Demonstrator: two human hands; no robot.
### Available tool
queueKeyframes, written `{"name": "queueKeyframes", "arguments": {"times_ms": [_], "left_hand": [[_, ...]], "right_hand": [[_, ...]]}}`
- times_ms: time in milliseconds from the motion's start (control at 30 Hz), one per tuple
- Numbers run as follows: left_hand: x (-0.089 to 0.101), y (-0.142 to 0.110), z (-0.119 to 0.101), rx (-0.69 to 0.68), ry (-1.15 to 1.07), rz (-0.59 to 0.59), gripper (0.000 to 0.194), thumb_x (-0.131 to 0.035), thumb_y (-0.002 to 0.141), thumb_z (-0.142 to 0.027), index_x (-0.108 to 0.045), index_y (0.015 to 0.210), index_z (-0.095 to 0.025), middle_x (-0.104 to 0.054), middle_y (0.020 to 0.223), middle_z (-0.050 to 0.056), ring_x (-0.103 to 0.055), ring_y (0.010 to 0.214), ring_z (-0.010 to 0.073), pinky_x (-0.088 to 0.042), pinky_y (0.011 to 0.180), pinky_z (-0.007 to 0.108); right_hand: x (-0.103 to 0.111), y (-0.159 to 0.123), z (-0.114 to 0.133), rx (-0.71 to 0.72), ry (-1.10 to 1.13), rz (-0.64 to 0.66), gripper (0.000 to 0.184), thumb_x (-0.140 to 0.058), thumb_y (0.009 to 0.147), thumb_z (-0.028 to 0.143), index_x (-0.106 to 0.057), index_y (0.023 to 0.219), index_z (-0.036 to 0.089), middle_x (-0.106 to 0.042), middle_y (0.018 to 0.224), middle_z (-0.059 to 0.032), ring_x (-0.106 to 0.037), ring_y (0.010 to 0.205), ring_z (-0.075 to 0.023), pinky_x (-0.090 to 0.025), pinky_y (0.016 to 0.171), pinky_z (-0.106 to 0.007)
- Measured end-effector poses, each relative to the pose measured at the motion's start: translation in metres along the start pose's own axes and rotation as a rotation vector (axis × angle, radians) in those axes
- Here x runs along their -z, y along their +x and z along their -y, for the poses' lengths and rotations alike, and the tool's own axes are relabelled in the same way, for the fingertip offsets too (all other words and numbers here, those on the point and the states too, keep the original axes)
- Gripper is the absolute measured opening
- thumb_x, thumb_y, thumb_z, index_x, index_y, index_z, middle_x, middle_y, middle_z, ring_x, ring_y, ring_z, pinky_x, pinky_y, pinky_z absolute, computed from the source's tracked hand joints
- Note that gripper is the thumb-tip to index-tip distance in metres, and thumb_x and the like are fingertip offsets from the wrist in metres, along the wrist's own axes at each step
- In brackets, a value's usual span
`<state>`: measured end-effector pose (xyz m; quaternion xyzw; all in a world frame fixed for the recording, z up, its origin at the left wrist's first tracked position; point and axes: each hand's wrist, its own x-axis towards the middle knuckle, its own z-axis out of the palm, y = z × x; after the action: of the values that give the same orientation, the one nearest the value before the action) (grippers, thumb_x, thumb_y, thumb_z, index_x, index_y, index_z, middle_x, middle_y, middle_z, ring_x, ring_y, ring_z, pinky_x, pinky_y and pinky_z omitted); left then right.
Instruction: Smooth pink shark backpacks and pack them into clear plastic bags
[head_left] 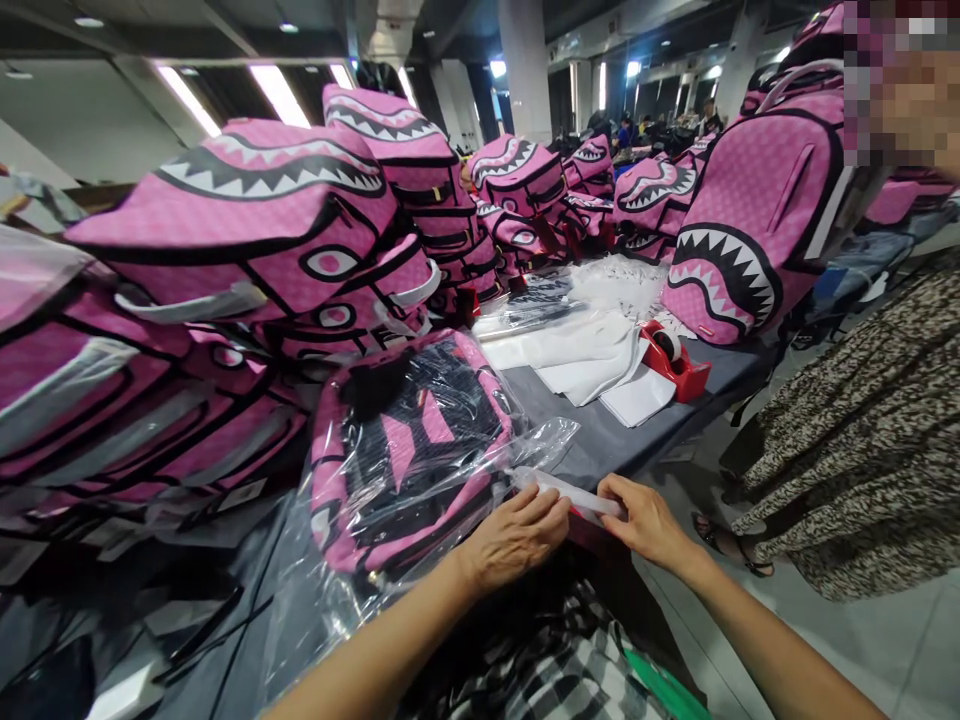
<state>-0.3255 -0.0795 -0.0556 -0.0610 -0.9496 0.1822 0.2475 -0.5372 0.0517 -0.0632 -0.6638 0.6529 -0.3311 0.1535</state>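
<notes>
Extended forward with bare left forearm [382, 635] and right forearm [772, 625], angled toward each other. Bending fingers of left hand [514, 535], back turned upward. Pinching with thumb and fingers of right hand [651, 520]; holding hands close, apart.

You have a bare strip of table [600, 430] between the wrapped backpack [412, 440] and the red tape dispenser [679, 365]; beyond it, white sheets [577, 350] and stacked pink bags [442, 200] block your way

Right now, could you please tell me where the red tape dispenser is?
In the head view, the red tape dispenser sits right of centre, near the edge of the table, beyond the right hand, beside white sheets.
</notes>
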Motion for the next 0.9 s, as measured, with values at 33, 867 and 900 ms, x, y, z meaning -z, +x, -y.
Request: {"name": "queueKeyframes", "arguments": {"times_ms": [33, 867, 900], "left_hand": [[-0.004, -0.001, -0.002, 0.037, 0.004, -0.024, 0.016, -0.048, 0.100, -0.016, -0.063, 0.104, -0.015, -0.066, 0.128, 0.010, -0.059, 0.121, 0.0243, -0.045, 0.108, 0.041], [0.010, -0.026, -0.011, -0.142, -0.173, 0.199, 0.036, -0.044, 0.102, -0.015, -0.055, 0.135, -0.005, -0.067, 0.129, 0.017, -0.060, 0.111, 0.0224, -0.049, 0.091, 0.038], [0.007, -0.027, -0.012, -0.137, -0.171, 0.203, 0.036, -0.044, 0.101, -0.014, -0.055, 0.134, -0.006, -0.068, 0.128, 0.017, -0.061, 0.111, 0.0225, -0.049, 0.090, 0.038]], "right_hand": [[0.000, -0.003, -0.001, 0.052, -0.020, 0.023, 0.016, -0.052, 0.076, 0.009, -0.051, 0.086, 0.023, -0.056, 0.076, 0.0040, -0.049, 0.063, -0.0124, -0.034, 0.060, -0.024], [-0.049, -0.039, -0.032, 0.514, -0.233, -0.178, 0.040, -0.044, 0.102, 0.016, -0.055, 0.140, 0.021, -0.076, 0.100, -0.0096, -0.070, 0.085, -0.0203, -0.052, 0.071, -0.033], [-0.055, -0.038, -0.035, 0.527, -0.242, -0.207, 0.038, -0.044, 0.103, 0.015, -0.057, 0.139, 0.020, -0.077, 0.096, -0.0090, -0.070, 0.081, -0.0198, -0.052, 0.068, -0.032]]}}
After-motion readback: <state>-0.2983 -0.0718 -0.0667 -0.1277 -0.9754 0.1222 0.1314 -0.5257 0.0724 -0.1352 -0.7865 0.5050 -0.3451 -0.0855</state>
